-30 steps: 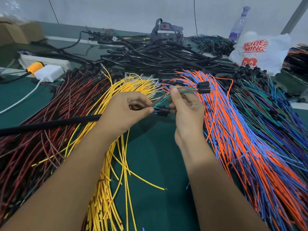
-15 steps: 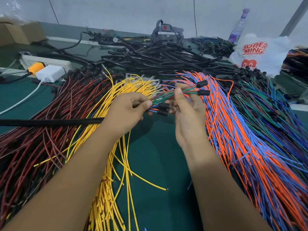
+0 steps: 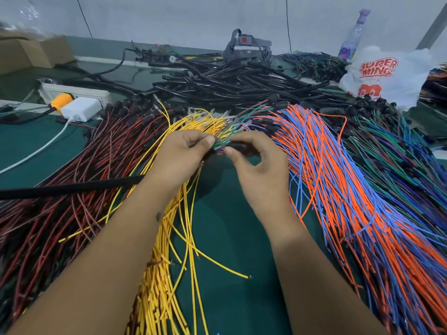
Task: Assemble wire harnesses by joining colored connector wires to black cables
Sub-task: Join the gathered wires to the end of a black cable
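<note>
My left hand (image 3: 180, 157) grips the end of a black cable (image 3: 72, 188) that runs off to the left edge; a small bunch of green, purple and red connector wires (image 3: 223, 137) fans out from its fingertips. My right hand (image 3: 256, 163) is turned palm-down beside it, pinching those wires and their black connectors (image 3: 242, 147) between thumb and fingers. The hands meet above the green mat (image 3: 225, 238). The joint itself is hidden under the fingers.
Piles of wires surround the hands: dark red (image 3: 60, 189) at left, yellow (image 3: 169, 262) in the middle, orange and blue (image 3: 350, 201) at right, green and purple (image 3: 399, 153) beyond. Black cables (image 3: 242, 81) lie behind. A power strip (image 3: 75, 96), bag (image 3: 384, 76) and bottle (image 3: 353, 37) stand at the back.
My right hand has rolled from thumb-up to palm-down and closed over the black connectors. The loose connector ends that stuck up behind it have dropped. My left hand keeps its grip.
</note>
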Motion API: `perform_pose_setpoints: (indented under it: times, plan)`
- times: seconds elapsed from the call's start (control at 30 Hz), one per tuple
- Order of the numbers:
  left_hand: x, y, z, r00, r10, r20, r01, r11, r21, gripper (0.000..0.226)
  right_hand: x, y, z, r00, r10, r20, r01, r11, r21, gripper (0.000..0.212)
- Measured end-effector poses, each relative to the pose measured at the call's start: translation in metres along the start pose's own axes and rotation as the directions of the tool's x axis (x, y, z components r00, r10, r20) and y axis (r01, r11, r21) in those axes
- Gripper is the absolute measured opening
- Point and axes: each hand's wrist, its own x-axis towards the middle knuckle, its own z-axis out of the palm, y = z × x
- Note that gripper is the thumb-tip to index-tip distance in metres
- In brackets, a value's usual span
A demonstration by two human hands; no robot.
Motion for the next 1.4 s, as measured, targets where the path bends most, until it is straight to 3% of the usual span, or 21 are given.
perform_pose_setpoints:
  times: [0.17,0.27,0.4,0.5,0.57,0.67,0.73,0.8,0.83,0.9,0.97,1.07,1.13,1.2,1.27,1.4]
  plan:
    - [0.002,0.002,-0.003,1.0,-0.024,0.008,0.024,0.994,-0.107,0.027,-0.005,-0.002,0.005,0.968,-0.25,0.018,0.249,0.95,-0.187,0.012]
    - [0.001,0.001,-0.003,0.999,0.017,0.028,-0.012,0.986,-0.164,0.025,-0.007,-0.001,0.005,0.965,-0.26,-0.038,0.248,0.948,-0.198,0.01]
    - [-0.001,-0.001,0.001,0.98,0.159,0.122,-0.153,0.986,-0.06,0.017,-0.004,-0.003,0.0,0.983,-0.024,-0.181,0.015,0.999,-0.052,0.009]
    - [-0.003,-0.003,0.006,0.96,0.207,0.189,-0.217,0.976,0.03,0.027,0.0,-0.005,-0.004,0.961,0.15,-0.231,-0.124,0.985,0.121,0.022]
    - [-0.005,-0.006,0.008,0.956,0.227,0.185,-0.256,0.954,0.155,0.033,0.002,-0.006,-0.004,0.928,0.279,-0.245,-0.222,0.946,0.238,0.025]
    - [-0.005,-0.009,0.007,0.954,0.263,0.145,-0.293,0.925,0.244,0.026,0.008,-0.004,-0.008,0.814,0.494,-0.306,-0.332,0.828,0.453,0.024]
    - [-0.004,-0.009,0.005,0.954,0.282,0.1,-0.298,0.919,0.257,0.017,0.009,-0.002,-0.014,0.804,0.402,-0.438,-0.28,0.906,0.318,0.018]
    - [-0.004,-0.008,0.002,0.962,0.26,0.089,-0.274,0.932,0.237,0.013,0.006,-0.001,-0.019,0.867,0.061,-0.495,-0.14,0.983,-0.123,0.019]
    - [-0.004,-0.008,0.0,0.967,0.238,0.096,-0.254,0.939,0.234,0.012,0.005,0.001,-0.019,0.894,-0.087,-0.44,-0.068,0.944,-0.324,0.031]
    - [-0.005,-0.007,-0.006,0.966,0.218,0.137,-0.246,0.94,0.239,0.012,0.002,0.0,-0.015,0.96,-0.152,-0.237,-0.001,0.842,-0.54,0.047]
    - [-0.006,-0.005,-0.01,0.957,0.233,0.174,-0.27,0.933,0.239,0.012,-0.001,0.001,-0.012,0.995,-0.079,-0.059,0.024,0.777,-0.629,0.04]
    - [-0.007,-0.002,-0.017,0.965,0.2,0.17,-0.242,0.928,0.284,0.024,-0.001,0.005,-0.015,0.998,-0.061,0.033,0.069,0.768,-0.636,0.029]
    - [-0.005,-0.003,-0.021,0.974,0.19,0.126,-0.228,0.817,0.529,0.021,-0.002,0.005,-0.014,0.994,-0.063,0.085,0.103,0.774,-0.625,0.03]
    - [-0.004,-0.003,-0.023,0.965,0.252,0.07,-0.217,0.623,0.751,0.01,-0.003,0.003,-0.011,0.987,-0.089,0.134,0.153,0.779,-0.608,0.035]
    - [-0.003,-0.002,-0.022,0.951,0.302,0.063,-0.22,0.519,0.826,0.006,-0.004,0.0,-0.01,0.982,-0.12,0.146,0.184,0.777,-0.601,0.042]
    - [-0.004,-0.003,-0.014,0.942,0.308,0.135,-0.26,0.414,0.872,0.011,-0.005,-0.003,-0.008,0.966,-0.196,0.168,0.258,0.772,-0.581,0.044]
